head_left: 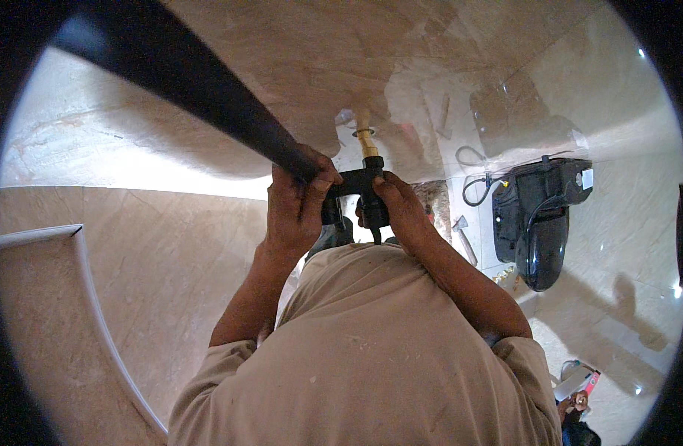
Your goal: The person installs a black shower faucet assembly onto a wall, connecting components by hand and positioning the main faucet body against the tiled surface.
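My left hand (297,204) is closed around the lower end of a long black pipe (178,74) that rises to the upper left. It meets a black valve fitting (360,182) at chest height. My right hand (401,208) grips the fitting's right side and lower knob. A brass threaded stub (367,141) comes out of the beige marble wall (282,44) just above the fitting and joins it. My beige shirt hides what lies below the hands.
A black wall-hung toilet bowl (538,215) lies on the glossy floor to the right, with a grey hose (475,189) beside it. A hammer (464,238) rests on the floor near my right forearm. A white-edged ledge (89,297) curves at the lower left. Small packaging (579,383) sits at lower right.
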`<state>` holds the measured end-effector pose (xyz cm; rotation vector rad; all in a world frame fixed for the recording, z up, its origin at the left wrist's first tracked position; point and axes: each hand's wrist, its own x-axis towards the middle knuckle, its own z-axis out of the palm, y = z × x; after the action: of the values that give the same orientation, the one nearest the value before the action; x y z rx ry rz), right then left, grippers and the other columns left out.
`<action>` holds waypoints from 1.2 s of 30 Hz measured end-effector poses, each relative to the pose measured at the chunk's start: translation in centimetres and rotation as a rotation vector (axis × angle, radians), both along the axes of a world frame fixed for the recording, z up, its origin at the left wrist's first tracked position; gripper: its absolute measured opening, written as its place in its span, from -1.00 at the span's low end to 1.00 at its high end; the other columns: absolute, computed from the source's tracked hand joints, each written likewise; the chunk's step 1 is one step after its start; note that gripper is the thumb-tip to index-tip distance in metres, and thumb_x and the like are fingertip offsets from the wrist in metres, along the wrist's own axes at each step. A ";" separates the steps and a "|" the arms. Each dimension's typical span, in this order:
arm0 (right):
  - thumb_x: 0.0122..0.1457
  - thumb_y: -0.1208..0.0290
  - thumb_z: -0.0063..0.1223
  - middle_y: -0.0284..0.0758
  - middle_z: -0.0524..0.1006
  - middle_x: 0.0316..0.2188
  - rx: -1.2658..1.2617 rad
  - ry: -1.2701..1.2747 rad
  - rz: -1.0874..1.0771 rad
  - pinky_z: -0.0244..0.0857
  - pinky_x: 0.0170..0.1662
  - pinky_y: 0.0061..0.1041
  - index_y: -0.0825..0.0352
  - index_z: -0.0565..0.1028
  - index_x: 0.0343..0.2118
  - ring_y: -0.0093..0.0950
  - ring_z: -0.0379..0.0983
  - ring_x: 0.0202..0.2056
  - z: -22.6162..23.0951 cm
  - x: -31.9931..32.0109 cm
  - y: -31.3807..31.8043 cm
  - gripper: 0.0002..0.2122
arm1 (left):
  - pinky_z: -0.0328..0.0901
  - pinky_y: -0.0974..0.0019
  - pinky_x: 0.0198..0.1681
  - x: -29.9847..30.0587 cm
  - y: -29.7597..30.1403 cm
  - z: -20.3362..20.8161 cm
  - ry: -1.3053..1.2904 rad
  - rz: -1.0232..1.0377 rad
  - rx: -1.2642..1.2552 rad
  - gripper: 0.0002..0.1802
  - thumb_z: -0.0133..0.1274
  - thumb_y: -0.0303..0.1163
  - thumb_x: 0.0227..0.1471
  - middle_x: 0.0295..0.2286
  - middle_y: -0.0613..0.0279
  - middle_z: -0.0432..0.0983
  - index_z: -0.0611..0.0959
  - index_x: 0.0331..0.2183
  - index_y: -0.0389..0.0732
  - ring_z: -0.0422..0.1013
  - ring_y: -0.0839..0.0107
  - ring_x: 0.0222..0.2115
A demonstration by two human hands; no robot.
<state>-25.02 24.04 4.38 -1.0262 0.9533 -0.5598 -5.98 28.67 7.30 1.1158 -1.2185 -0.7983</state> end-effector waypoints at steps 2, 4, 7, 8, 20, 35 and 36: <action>0.42 0.10 -0.17 -0.28 0.58 -0.46 0.012 -0.033 -0.006 0.45 -0.32 -0.46 0.38 0.41 -0.11 -0.49 0.55 -0.45 0.0 0.0 -0.2 -0.64 | 0.43 0.15 -0.09 0.0 -0.3 -0.3 0.031 0.008 -0.007 -0.65 0.06 -0.14 0.28 -0.38 0.18 0.48 0.38 -0.15 -0.21 0.48 0.34 -0.31; 0.41 0.09 -0.16 -0.27 0.58 -0.44 0.036 -0.046 -0.004 0.46 -0.31 -0.45 0.38 0.41 -0.11 -0.47 0.56 -0.43 0.0 -0.1 -0.4 -0.63 | 0.43 0.15 -0.10 -0.1 -0.5 -0.6 0.059 0.016 -0.027 -0.63 0.07 -0.12 0.28 -0.39 0.19 0.47 0.37 -0.15 -0.21 0.47 0.36 -0.34; 0.40 0.08 -0.15 -0.25 0.59 -0.42 0.051 -0.049 -0.010 0.48 -0.29 -0.44 0.38 0.41 -0.10 -0.45 0.57 -0.42 0.2 -0.3 -0.6 -0.62 | 0.42 0.22 -0.19 -0.4 -0.8 -1.1 0.117 -0.026 -0.025 -0.59 0.10 -0.09 0.26 -0.40 0.22 0.45 0.36 -0.14 -0.19 0.44 0.40 -0.39; 0.40 0.08 -0.15 -0.24 0.59 -0.42 0.044 -0.033 -0.019 0.49 -0.29 -0.43 0.38 0.42 -0.11 -0.44 0.58 -0.41 0.3 -0.3 -0.7 -0.62 | 0.39 0.26 -0.25 -0.6 -0.9 -1.2 0.129 -0.008 -0.054 -0.59 0.11 -0.09 0.25 -0.41 0.22 0.45 0.35 -0.15 -0.18 0.42 0.42 -0.41; 0.33 -0.05 -0.03 -0.24 0.54 -0.38 0.207 -0.181 -0.119 0.46 -0.30 -0.38 0.33 0.40 -0.07 -0.39 0.55 -0.40 0.4 0.7 -2.3 -0.55 | 0.26 0.38 -0.40 -1.2 -2.0 -1.5 0.119 0.066 -0.209 -0.84 -0.04 -0.39 0.33 -0.40 0.27 0.37 0.31 -0.16 -0.17 0.29 0.53 -0.46; 0.30 0.09 0.11 -0.27 0.57 -0.31 0.247 -0.129 -0.191 0.37 -0.15 -0.30 0.41 0.54 -0.15 -0.38 0.50 -0.26 0.0 0.4 -4.4 -0.61 | 0.31 0.39 -0.44 -1.3 -2.9 -2.2 0.129 0.104 -0.253 -0.66 0.05 -0.23 0.30 -0.42 0.24 0.41 0.29 -0.07 -0.15 0.37 0.49 -0.48; 0.30 0.09 0.11 -0.27 0.57 -0.31 0.259 -0.115 -0.175 0.37 -0.15 -0.30 0.41 0.54 -0.15 -0.38 0.50 -0.26 -0.1 0.5 -4.2 -0.61 | 0.31 0.39 -0.44 -1.4 -3.0 -2.2 0.135 0.097 -0.253 -0.65 0.05 -0.23 0.30 -0.42 0.24 0.41 0.29 -0.06 -0.15 0.37 0.48 -0.48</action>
<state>-24.50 19.82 4.32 -0.6761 0.9901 -0.6152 -7.36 25.72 5.09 0.8923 -1.1092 -0.6165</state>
